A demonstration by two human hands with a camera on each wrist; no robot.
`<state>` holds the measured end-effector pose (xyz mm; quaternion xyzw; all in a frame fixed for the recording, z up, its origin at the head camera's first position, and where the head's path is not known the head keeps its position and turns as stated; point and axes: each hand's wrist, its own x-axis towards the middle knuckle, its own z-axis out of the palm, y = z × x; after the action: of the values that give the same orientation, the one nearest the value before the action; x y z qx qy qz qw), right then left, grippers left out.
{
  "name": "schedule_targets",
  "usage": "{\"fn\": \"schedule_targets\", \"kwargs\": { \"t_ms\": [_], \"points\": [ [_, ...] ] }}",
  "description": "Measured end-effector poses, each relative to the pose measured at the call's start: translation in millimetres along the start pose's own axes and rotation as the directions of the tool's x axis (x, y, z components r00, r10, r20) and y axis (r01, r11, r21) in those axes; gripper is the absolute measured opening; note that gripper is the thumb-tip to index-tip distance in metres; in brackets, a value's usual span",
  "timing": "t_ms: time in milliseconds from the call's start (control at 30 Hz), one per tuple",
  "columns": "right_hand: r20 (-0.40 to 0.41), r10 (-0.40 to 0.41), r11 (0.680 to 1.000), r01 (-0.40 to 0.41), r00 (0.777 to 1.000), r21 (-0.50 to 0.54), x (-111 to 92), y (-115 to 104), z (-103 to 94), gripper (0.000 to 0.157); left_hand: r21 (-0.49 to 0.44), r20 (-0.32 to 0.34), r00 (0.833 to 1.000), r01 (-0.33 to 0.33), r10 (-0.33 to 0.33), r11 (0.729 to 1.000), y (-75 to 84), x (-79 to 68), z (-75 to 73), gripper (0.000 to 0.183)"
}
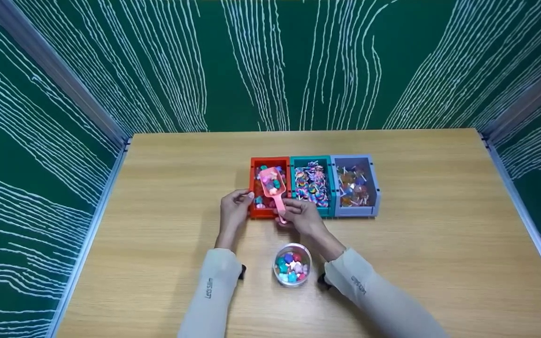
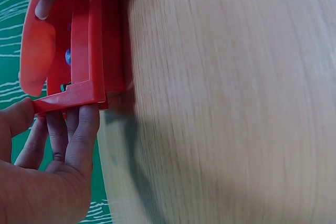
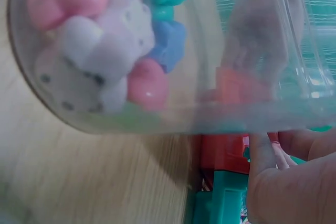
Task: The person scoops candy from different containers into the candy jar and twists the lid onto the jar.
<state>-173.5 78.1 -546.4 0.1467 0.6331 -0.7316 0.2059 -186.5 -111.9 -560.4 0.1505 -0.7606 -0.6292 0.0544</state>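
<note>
My right hand [image 1: 305, 218] holds the handle of a pink scoop [image 1: 279, 205] over the red bin [image 1: 263, 213]. Several small colourful pieces lie in the scoop's bowl. At the bin's left side is my left hand [image 1: 234, 211]; the left wrist view shows its thumb and fingers [image 2: 81, 140] gripping the bin's side wall near a corner. More small pieces show inside the bin around the scoop. Between my forearms stands a clear round tub [image 1: 276, 277] with colourful pieces in it; seen close in the right wrist view, the tub [image 3: 173, 121] partly covers the right hand.
Joined to the red bin's right are a teal bin [image 1: 333, 199] of swirl-patterned candies and a grey-blue bin [image 1: 369, 211] of wrapped lollipops. All stand on a wooden table [image 1: 439, 234]. Green walls [image 1: 298, 70] with white lines enclose its back and sides.
</note>
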Motion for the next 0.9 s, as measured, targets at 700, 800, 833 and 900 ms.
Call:
{"fn": "schedule_targets", "kwargs": {
  "t_ms": [700, 800, 833, 900],
  "points": [
    [0.151, -0.002, 0.987, 0.026, 0.989, -0.160, -30.3, -6.0, -29.6, 0.042, 0.021, 0.005, 1.000, -0.005, 0.005, 1.000, 2.0, -0.8, -0.4, 0.019],
    [0.171, -0.011, 0.981, 0.043, 0.985, -0.188, -37.8, -8.6, -34.8, 0.043, 0.012, 0.009, 1.000, 0.002, -0.002, 1.000, 2.2, -1.1, -0.7, 0.020],
    [0.171, -0.008, 0.978, 0.043, 0.985, -0.203, -40.3, -9.5, -36.6, 0.042, 0.012, 0.010, 1.000, 0.003, -0.003, 1.000, 1.9, -0.9, -0.8, 0.020],
    [0.169, -0.001, 0.972, 0.040, 0.986, -0.230, -45.4, -11.2, -40.2, 0.042, 0.005, 0.009, 1.000, 0.006, -0.006, 1.000, 2.1, -0.6, -1.1, 0.020]
  ]
}}
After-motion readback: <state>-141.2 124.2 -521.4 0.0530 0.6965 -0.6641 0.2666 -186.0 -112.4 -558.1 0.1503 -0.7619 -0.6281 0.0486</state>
